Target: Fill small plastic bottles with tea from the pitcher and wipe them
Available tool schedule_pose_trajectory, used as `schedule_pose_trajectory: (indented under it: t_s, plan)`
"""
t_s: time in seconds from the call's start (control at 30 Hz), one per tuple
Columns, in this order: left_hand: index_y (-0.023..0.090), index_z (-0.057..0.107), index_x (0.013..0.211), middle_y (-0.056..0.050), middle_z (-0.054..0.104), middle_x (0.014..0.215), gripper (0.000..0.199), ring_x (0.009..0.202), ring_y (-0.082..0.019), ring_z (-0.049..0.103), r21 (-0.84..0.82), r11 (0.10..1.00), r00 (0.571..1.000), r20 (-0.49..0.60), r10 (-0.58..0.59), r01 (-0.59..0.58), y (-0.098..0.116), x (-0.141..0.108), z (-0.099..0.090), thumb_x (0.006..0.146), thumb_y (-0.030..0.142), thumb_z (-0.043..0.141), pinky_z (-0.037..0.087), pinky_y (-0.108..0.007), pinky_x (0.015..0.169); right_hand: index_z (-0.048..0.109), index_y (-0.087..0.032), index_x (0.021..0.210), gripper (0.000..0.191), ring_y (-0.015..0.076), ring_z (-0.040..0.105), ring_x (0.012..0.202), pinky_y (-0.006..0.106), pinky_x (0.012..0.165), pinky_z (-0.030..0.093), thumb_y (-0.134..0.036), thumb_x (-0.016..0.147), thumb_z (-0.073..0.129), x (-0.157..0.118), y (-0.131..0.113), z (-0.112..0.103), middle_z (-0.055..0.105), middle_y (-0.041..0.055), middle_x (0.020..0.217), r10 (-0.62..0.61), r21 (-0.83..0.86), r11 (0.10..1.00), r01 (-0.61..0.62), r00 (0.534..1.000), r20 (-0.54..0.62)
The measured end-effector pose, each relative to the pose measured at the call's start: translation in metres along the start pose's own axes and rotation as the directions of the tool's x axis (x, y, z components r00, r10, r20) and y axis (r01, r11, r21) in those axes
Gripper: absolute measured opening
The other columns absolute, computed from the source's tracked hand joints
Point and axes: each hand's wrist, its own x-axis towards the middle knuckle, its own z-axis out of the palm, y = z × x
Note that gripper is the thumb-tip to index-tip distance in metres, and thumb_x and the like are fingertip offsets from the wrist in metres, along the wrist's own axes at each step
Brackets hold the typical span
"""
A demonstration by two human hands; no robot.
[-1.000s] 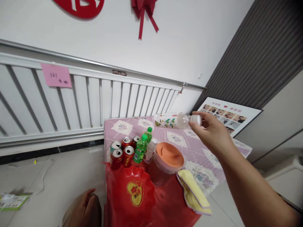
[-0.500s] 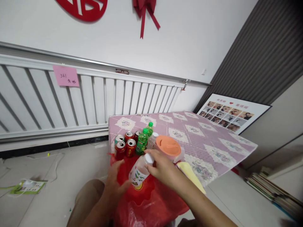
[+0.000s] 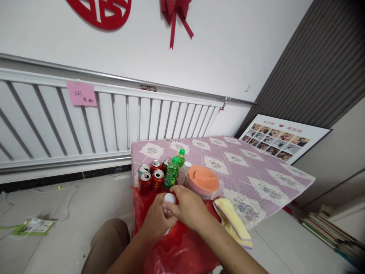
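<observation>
My left hand (image 3: 156,217) is wrapped round a white-capped bottle (image 3: 169,198), whose body is mostly hidden. At the cap, my right hand (image 3: 185,205) is closed, with thumb and fingers on it. The bottle stands over a red plastic bag (image 3: 179,255) spread at the table's near edge. Just beyond are several opened cans, among them a red can (image 3: 157,180), and two green bottles, the nearer green bottle (image 3: 171,173) upright. A container with an orange lid (image 3: 203,179) sits to the right, beside another white-capped bottle (image 3: 182,174) that is partly covered.
A folded yellow cloth (image 3: 233,222) lies at the table's right front edge. The table has a purple patterned cover (image 3: 216,163). Behind it runs a white radiator (image 3: 119,118). A photo board (image 3: 281,139) leans at the right, near stacked books (image 3: 327,234).
The held bottle has come upright and slightly left. My left hand, open beside it before, has closed round it. My right hand has shifted left with the cap.
</observation>
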Motion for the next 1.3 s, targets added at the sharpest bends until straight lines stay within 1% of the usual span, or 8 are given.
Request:
schedule_pose_trajectory:
  t_s: [0.1,0.33,0.67,0.87,1.03,1.1,1.2,1.3]
  plan:
    - [0.017,0.055,0.11,-0.008,0.066,0.108,0.047,0.096,-0.024,0.065,0.005,1.0,1.0,0.005,-0.003,0.003,0.0,0.0,0.001,0.065,0.016,0.067,0.052,-0.035,0.083,0.066,-0.018,0.103,0.04,0.0303,0.07,0.095,0.035,0.074,0.048,-0.054,0.093,0.053,0.004,-0.006,-0.004,0.074,0.0143,0.101,0.048,-0.127,0.991,-0.047,0.999,0.009]
    - [0.018,0.055,0.109,-0.008,0.066,0.107,0.05,0.098,-0.026,0.065,0.023,0.999,1.0,-0.004,-0.026,0.026,0.004,0.002,0.001,0.061,0.014,0.068,0.05,-0.037,0.086,0.064,-0.018,0.103,0.033,0.0299,0.071,0.09,0.033,0.071,0.046,-0.047,0.09,0.061,0.013,-0.006,0.0,0.076,0.0148,0.099,0.021,-0.179,0.984,-0.012,0.999,0.049]
    - [0.019,0.053,0.108,-0.004,0.068,0.099,0.048,0.086,-0.02,0.065,0.016,0.997,0.997,-0.007,-0.075,0.075,0.006,-0.001,0.0,0.064,0.015,0.072,0.05,-0.032,0.077,0.064,-0.018,0.097,0.02,0.0239,0.063,0.096,0.031,0.079,0.044,-0.034,0.087,0.069,0.015,0.007,-0.006,0.069,0.0084,0.102,-0.178,-0.08,0.979,0.187,0.978,0.105]
    - [0.02,0.053,0.098,-0.003,0.064,0.094,0.038,0.082,-0.019,0.062,0.028,0.997,0.997,-0.028,-0.071,0.072,0.01,-0.001,0.0,0.065,0.019,0.072,0.047,-0.03,0.071,0.065,-0.017,0.098,0.013,0.0191,0.058,0.092,0.028,0.083,0.044,-0.02,0.085,0.066,0.014,0.015,-0.009,0.06,0.0056,0.101,-0.325,0.066,0.945,0.319,0.937,0.126]
    - [0.019,0.053,0.107,-0.005,0.066,0.101,0.045,0.088,-0.021,0.064,0.014,0.999,0.999,-0.019,-0.047,0.047,0.007,0.0,0.001,0.065,0.018,0.07,0.048,-0.033,0.077,0.067,-0.019,0.104,0.031,0.0186,0.056,0.101,0.028,0.091,0.044,-0.004,0.079,0.057,0.01,0.016,-0.013,0.059,0.0041,0.104,-0.404,0.174,0.908,0.38,0.906,0.127]
    - [0.02,0.054,0.109,-0.005,0.066,0.103,0.047,0.09,-0.021,0.064,0.009,0.999,0.999,-0.016,-0.034,0.034,0.007,0.0,0.001,0.064,0.015,0.069,0.049,-0.033,0.08,0.066,-0.019,0.115,0.041,0.0202,0.056,0.107,0.03,0.096,0.043,-0.005,0.078,0.058,0.007,0.014,-0.013,0.061,0.0058,0.11,-0.377,0.18,0.918,0.352,0.918,0.125]
    - [0.02,0.055,0.107,-0.004,0.067,0.1,0.045,0.089,-0.022,0.064,0.011,1.0,1.0,-0.009,-0.026,0.026,0.009,0.0,-0.001,0.064,0.012,0.067,0.05,-0.033,0.08,0.056,-0.017,0.137,0.06,0.0266,0.056,0.116,0.036,0.099,0.045,-0.023,0.079,0.071,0.005,0.008,-0.01,0.061,0.011,0.121,-0.243,0.143,0.963,0.23,0.967,0.079]
    - [0.02,0.055,0.109,-0.004,0.068,0.102,0.048,0.092,-0.023,0.065,0.018,1.0,1.0,-0.006,-0.019,0.019,0.009,-0.001,-0.002,0.064,0.012,0.067,0.05,-0.033,0.081,0.057,-0.013,0.134,0.064,0.0327,0.06,0.111,0.041,0.092,0.048,-0.045,0.08,0.073,0.004,0.001,-0.006,0.064,0.0152,0.118,-0.084,0.023,0.996,0.083,0.996,0.037]
